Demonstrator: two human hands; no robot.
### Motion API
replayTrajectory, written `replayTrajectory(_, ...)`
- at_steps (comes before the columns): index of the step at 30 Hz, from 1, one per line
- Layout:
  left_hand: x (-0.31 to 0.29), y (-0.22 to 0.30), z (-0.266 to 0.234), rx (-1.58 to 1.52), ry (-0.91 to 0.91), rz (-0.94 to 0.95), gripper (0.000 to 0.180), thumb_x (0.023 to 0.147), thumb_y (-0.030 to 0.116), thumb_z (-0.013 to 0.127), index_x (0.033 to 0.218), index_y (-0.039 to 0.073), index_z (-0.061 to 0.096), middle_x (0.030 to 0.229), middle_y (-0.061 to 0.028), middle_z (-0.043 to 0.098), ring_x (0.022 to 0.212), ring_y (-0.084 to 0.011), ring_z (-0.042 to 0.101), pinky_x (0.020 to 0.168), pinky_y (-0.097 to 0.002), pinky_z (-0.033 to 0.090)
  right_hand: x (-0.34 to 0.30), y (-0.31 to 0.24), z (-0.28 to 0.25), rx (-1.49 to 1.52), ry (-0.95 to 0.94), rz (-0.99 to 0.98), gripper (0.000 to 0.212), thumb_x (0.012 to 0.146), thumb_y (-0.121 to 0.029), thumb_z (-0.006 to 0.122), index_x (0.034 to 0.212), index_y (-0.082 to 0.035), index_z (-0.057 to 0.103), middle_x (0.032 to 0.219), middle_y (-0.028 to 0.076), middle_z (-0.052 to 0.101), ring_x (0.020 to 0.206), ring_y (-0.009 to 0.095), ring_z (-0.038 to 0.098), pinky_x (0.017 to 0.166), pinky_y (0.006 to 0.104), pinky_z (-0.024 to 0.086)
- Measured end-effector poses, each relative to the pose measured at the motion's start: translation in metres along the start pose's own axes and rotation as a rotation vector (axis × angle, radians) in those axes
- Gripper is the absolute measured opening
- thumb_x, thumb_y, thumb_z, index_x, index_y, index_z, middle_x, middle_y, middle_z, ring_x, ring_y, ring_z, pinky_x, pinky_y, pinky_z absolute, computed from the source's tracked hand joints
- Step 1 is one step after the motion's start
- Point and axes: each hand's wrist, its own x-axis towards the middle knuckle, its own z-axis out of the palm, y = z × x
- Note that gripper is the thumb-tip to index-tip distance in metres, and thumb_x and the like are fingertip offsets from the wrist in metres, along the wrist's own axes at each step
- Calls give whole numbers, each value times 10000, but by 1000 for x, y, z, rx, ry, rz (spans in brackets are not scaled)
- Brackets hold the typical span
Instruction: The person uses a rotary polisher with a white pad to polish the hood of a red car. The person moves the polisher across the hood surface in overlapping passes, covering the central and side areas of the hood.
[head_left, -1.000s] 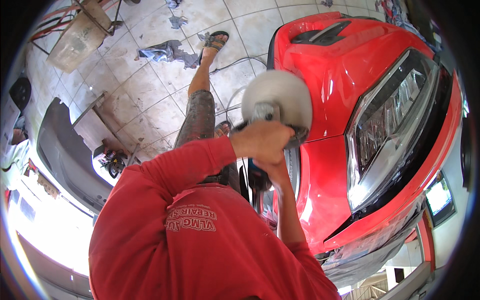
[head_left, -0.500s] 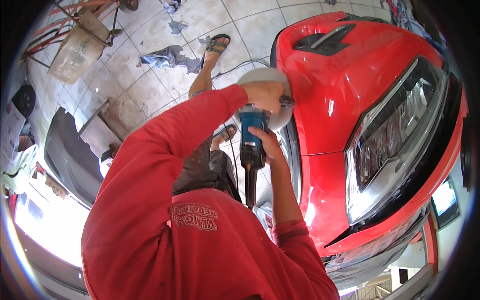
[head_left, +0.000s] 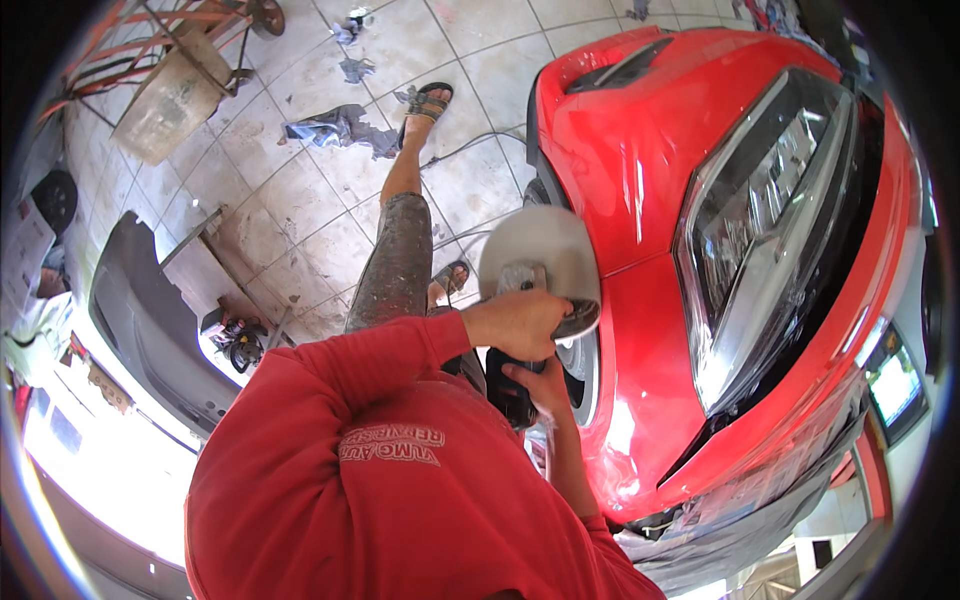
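A person in a red long-sleeved shirt (head_left: 380, 490) fills the lower middle of the frame, seen from above. Both hands are closed around a dark handheld polishing machine with a round pale grey pad (head_left: 535, 262), which sits just right of the frame's centre. The left hand (head_left: 518, 322) wraps over the top of the machine's head, right behind the pad. The right hand (head_left: 540, 382) grips the dark body of the machine just below it, fingers curled around the handle. The round pad is pressed against the side of a glossy red car front (head_left: 640, 210), which takes up the right half of the frame, at the edge where the red panel meets the wheel area. To the right of the pad lies a large clear headlight with dark trim (head_left: 770, 220).

Further away, above the hands, one paint-spattered leg stretches up the frame to a foot in a dark sandal (head_left: 428, 102) on a pale tiled floor (head_left: 300, 200). A thin cable (head_left: 470, 145) trails across the tiles near the foot. Crumpled rags (head_left: 345, 127) lie left of the sandal. At the left edge a detached grey car bumper (head_left: 140, 320) rests on the floor, and a rusty orange metal frame (head_left: 165, 45) stands in the upper left corner.
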Motion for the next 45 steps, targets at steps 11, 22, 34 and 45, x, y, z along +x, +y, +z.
replayTrajectory(11, 94, -95, -142, 183, 86, -18, 432, 714, 88, 685, 1109, -82, 722, 891, -311, 732, 901, -476, 739, 796, -531, 598, 179, -105, 50, 140, -133, -43, 624, 841, -113, 895, 1359, 17, 572, 1161, 98, 726, 968, 195, 727, 776, 340, 619)
replayTrajectory(22, 182, -145, -289, 402, 60, -114, 361, 752, 94, 675, 1093, -3, 743, 941, -287, 746, 949, -472, 732, 835, -537, 592, 358, -192, 106, 315, -168, -154, 611, 793, -115, 919, 1315, 13, 629, 1173, 98, 754, 1032, 196, 737, 895, 357, 597)
replayTrajectory(34, 69, -61, -212, 323, 2, -117, 451, 805, 105, 704, 1233, -35, 670, 925, -310, 727, 941, -493, 716, 788, -522, 574, 228, -132, 98, -46, 47, -269, 946, 638, -368, 985, 1433, -67, 572, 1263, 116, 748, 1136, 243, 729, 1002, 379, 562)
replayTrajectory(45, -13, -2, -4, 52, -50, -49, 514, 835, 110, 754, 1290, -93, 628, 931, -192, 736, 845, -215, 713, 793, -384, 559, 25, -6, 9, -263, 113, -234, 965, 624, -474, 952, 1386, 11, 612, 1232, 217, 746, 1143, 339, 731, 1008, 419, 559)
